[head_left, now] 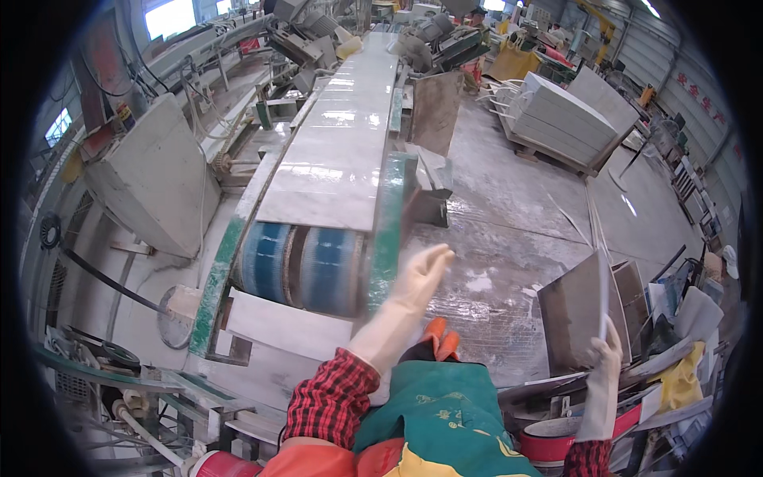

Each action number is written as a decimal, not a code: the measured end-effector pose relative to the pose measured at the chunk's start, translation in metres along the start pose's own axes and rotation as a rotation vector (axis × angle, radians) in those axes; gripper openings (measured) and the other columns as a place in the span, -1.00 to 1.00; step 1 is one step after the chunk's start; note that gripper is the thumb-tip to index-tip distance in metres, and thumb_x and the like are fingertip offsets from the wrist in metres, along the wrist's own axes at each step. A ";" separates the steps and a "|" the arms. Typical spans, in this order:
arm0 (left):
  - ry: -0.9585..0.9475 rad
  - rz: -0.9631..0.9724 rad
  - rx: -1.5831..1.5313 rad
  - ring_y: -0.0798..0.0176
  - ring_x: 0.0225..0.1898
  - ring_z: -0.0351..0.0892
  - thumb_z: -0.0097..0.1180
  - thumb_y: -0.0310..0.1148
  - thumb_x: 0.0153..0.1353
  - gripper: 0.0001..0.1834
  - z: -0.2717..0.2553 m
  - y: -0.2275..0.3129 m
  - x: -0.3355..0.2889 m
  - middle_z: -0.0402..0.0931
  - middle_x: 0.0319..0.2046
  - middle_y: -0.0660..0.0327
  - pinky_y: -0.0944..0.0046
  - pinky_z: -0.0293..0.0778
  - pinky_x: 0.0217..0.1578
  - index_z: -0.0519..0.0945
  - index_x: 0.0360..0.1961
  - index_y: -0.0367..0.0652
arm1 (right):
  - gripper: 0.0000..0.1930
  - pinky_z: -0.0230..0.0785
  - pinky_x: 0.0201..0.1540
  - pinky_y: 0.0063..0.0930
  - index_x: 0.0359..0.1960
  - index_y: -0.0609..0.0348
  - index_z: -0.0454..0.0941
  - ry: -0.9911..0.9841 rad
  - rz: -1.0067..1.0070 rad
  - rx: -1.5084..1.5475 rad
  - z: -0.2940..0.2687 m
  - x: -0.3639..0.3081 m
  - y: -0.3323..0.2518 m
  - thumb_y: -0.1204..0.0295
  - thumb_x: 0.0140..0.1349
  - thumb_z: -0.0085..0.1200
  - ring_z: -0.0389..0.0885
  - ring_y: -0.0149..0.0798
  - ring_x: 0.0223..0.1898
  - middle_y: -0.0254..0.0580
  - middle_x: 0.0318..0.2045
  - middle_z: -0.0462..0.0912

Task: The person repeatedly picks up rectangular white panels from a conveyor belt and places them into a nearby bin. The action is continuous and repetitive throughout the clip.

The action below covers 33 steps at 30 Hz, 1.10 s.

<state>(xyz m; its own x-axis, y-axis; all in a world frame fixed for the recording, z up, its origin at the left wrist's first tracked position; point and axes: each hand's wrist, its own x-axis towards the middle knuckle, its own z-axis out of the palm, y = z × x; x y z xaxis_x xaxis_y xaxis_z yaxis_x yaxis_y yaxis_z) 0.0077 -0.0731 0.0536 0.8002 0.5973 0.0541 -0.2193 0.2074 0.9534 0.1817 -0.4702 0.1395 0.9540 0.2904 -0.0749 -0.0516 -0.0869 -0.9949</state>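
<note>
My left hand [425, 270], in a long cream rubber glove, is held out beside the green side rail [388, 230] of a conveyor. Its fingers reach forward, somewhat blurred, with nothing held. At the right, my right hand [608, 350], gloved alike, is closed around the lower end of a thin pale strip [604, 290] that stands nearly upright. What the strip is made of cannot be made out. A long, wet, white stone slab [326, 179] lies on the conveyor, its near end above the blue ribbed belt [330, 266].
Grey boards [576, 310] lean beside my right hand. Under it is a red-rimmed round container [548, 441]. A stack of white slabs [556, 119] rests on a pallet farther back. Machine heads with motors [306, 40] flank the conveyor's far end. A large grey panel [155, 179] stands left.
</note>
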 end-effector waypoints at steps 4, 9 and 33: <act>0.009 -0.266 -0.421 0.06 0.17 0.51 0.06 -0.27 0.41 -0.42 0.026 0.021 -0.025 0.39 0.27 0.00 0.08 0.50 0.16 0.26 0.35 -0.31 | -0.12 0.35 0.18 -0.38 0.29 0.31 0.39 -0.552 -0.127 -0.094 0.119 0.026 -0.002 0.57 -0.26 0.33 0.53 -0.20 0.12 -0.06 0.11 0.56; 0.491 -0.120 -0.560 -0.09 0.09 0.53 -0.01 -0.44 0.35 -0.54 0.001 0.043 -0.053 0.44 0.08 -0.06 -0.09 0.59 0.03 0.24 0.23 -0.32 | -0.24 0.51 0.06 -0.11 0.05 -0.02 0.55 -0.897 -1.041 -0.876 0.270 0.002 -0.031 0.45 -0.41 0.44 0.57 0.06 0.01 -0.16 0.12 0.53; 0.946 0.016 -0.561 -0.16 0.20 0.42 -0.12 -0.53 0.41 -0.48 -0.211 0.004 -0.011 0.24 0.26 -0.07 -0.35 0.52 0.07 0.11 0.34 -0.08 | -0.47 0.24 0.33 -0.29 0.22 0.31 0.47 -0.070 -0.080 -0.721 -0.072 0.049 0.153 0.39 0.21 0.25 0.46 -0.12 0.27 0.02 0.19 0.55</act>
<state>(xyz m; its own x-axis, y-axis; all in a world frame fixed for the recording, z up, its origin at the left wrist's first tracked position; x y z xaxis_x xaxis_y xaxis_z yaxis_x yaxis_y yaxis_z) -0.1197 0.0848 -0.0061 0.0964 0.9059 -0.4124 -0.6400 0.3737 0.6713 0.2419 -0.5381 -0.0113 0.9243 0.3804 -0.0317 0.2481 -0.6618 -0.7074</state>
